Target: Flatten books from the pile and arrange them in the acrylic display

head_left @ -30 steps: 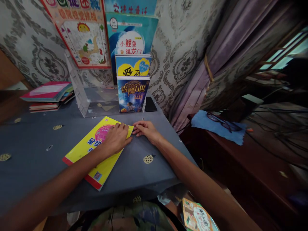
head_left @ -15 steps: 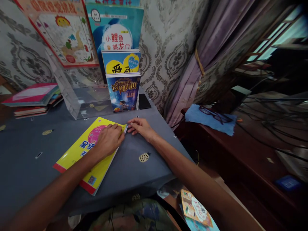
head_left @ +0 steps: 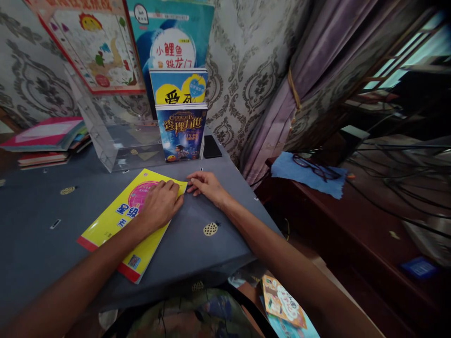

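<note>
A yellow paperback book with a red band and a pink circle on its cover lies closed and slanted on the grey tablecloth. My left hand rests palm down across its upper right part, fingers laid over the cover. Just off the book's far right corner is my right hand, its side on the cloth and its fingers loosely bent and apart, with nothing visible in them. A small gap seems to separate its fingertips from the corner.
A clear acrylic stand holds upright books, with a blue book in front. Beside it lies a black phone-like slab. A book stack sits at left. Glasses lie on a blue cloth at right. More books are low down.
The yellow book's far right corner, slightly raised beside my right hand before, now lies flatter. Both hands stay in nearly the same place. The view has shifted slightly.
</note>
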`<state>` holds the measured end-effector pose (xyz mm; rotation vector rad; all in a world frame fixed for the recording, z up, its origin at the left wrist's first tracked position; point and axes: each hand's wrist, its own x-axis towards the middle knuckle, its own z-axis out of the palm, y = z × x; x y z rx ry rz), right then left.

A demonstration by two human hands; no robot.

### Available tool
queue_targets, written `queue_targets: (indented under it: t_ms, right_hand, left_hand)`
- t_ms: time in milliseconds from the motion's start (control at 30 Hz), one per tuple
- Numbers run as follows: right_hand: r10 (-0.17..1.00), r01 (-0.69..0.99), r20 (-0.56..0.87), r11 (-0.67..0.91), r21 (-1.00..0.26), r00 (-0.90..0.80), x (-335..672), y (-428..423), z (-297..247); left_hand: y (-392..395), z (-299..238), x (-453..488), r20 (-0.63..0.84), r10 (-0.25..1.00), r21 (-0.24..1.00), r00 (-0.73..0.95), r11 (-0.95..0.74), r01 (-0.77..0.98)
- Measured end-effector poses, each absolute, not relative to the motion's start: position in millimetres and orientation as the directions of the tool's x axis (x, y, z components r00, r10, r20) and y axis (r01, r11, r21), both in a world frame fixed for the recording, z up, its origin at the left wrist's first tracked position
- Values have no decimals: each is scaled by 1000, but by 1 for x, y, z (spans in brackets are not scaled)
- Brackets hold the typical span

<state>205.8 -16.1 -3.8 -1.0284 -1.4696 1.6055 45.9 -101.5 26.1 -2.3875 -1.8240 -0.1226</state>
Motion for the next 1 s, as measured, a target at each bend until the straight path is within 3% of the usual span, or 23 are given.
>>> queue_targets:
  t_ms: [200, 400, 700, 867, 1000]
  right_hand:
    - [874, 173, 28, 127, -977, -485, 206, -18, -5]
    - [844, 369, 154, 380, -849, -515, 208, -21, -9]
    - [792, 508, 248, 562, -652, -558, 193, 9, 6]
    - [784, 585, 241, 595, -551, -572, 187, 17, 3]
    - [726, 621, 282, 685, -380, -628, 192, 2, -1]
  left_hand:
    - [-103, 24, 45, 132, 951, -94, 280, -269, 958]
    - [-102, 23, 40, 154, 934, -78, 322, -313, 947]
    - [-85, 16, 17, 210, 922, 125, 325, -355, 926]
    - [-74, 7, 6, 204, 930, 175, 305, -341, 924]
    - [-77, 1, 4, 242, 918, 162, 315, -358, 919]
